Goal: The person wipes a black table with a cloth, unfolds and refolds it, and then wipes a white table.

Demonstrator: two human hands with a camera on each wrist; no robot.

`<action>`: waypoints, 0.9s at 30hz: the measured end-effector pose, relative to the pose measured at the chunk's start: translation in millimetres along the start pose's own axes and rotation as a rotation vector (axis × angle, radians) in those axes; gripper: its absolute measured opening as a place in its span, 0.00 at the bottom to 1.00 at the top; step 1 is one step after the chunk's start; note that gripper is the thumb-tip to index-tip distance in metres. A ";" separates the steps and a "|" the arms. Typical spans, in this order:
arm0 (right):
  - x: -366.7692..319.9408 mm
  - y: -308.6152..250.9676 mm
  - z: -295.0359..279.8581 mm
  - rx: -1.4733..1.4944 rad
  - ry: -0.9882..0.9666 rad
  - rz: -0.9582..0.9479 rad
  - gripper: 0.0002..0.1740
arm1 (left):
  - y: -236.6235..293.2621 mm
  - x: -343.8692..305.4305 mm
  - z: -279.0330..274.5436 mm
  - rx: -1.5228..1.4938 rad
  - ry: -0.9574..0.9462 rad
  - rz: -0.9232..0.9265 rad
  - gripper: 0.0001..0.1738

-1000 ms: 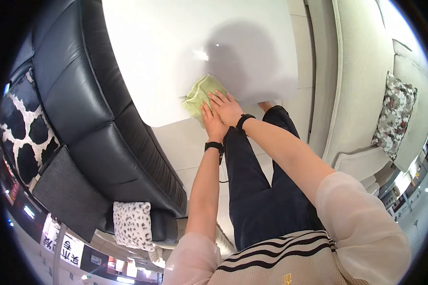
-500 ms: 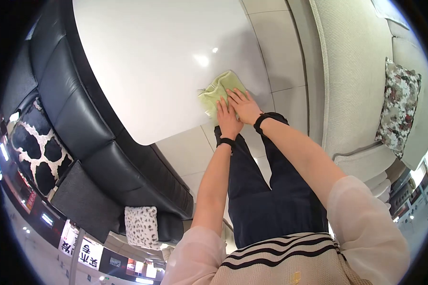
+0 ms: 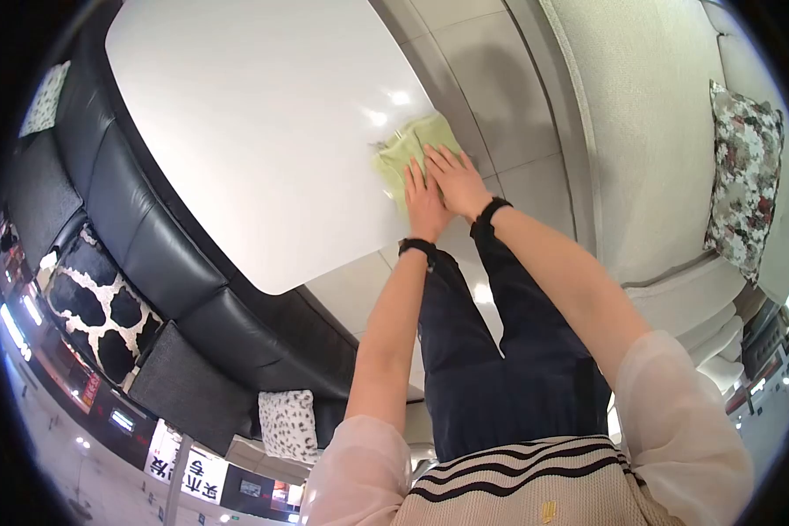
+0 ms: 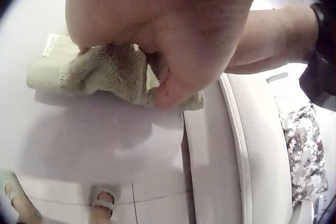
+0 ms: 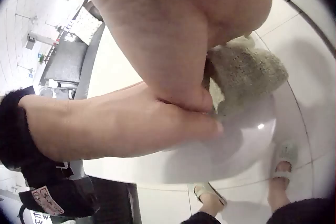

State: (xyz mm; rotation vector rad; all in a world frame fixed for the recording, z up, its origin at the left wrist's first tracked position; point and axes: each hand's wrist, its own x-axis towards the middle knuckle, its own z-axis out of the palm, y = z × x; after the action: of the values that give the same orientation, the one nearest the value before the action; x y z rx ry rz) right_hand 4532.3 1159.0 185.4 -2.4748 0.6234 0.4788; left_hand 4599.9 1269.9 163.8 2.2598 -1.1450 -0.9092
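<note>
A pale green towel (image 3: 405,147) lies folded and rumpled at the near right corner of the white table (image 3: 245,149). Flat on top of it rests my left hand (image 3: 426,207), fingers stretched forward. Just to the right, my right hand (image 3: 460,187) presses the same towel with extended fingers, its inner edge overlapping the left hand. In the left wrist view, the towel (image 4: 105,74) bunches in thick folds beneath the palm, with the thumb beside it. The right wrist view shows the towel (image 5: 247,74) sticking out past the hand at the table's edge.
A black leather sofa (image 3: 184,254) runs along the table's left side, with a cow-patterned cushion (image 3: 105,302) on it. At the right stands a cream sofa (image 3: 644,131) with a floral cushion (image 3: 747,180). Pale floor tiles (image 3: 465,79) lie between table and cream sofa.
Both hands and the towel have moved right across the table to its right corner. The head view has shifted too, with the table appearing turned and further left.
</note>
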 end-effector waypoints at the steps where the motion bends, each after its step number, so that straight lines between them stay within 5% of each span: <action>1: 12.4 1.9 -3.3 -0.017 0.030 0.007 0.39 | -6.2 13.8 -1.9 0.073 0.007 0.045 0.51; 4: 55.4 8.0 -14.5 0.007 0.133 0.028 0.39 | -32.7 68.8 -12.5 0.264 0.017 0.170 0.50; 10: 126.2 12.8 -68.0 0.031 0.025 0.083 0.42 | -55.0 163.6 -71.1 0.397 -0.148 0.313 0.50; 13: 134.8 15.4 -65.5 0.043 0.014 0.080 0.44 | -45.7 166.8 -91.7 0.250 -0.242 0.101 0.50; 18: 103.5 3.9 -55.7 -0.022 -0.063 0.042 0.47 | -46.9 129.0 -75.7 0.306 -0.171 0.106 0.51; 27: -7.3 -50.1 22.6 -0.102 -0.136 -0.014 0.47 | -54.8 -31.3 -38.4 0.158 -0.190 0.029 0.53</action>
State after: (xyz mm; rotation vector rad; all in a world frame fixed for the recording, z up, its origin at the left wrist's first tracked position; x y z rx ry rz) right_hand 4547.7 1211.9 191.4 -2.5141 0.5383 0.6827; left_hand 4643.2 1329.8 166.1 2.3129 -1.3721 -1.0749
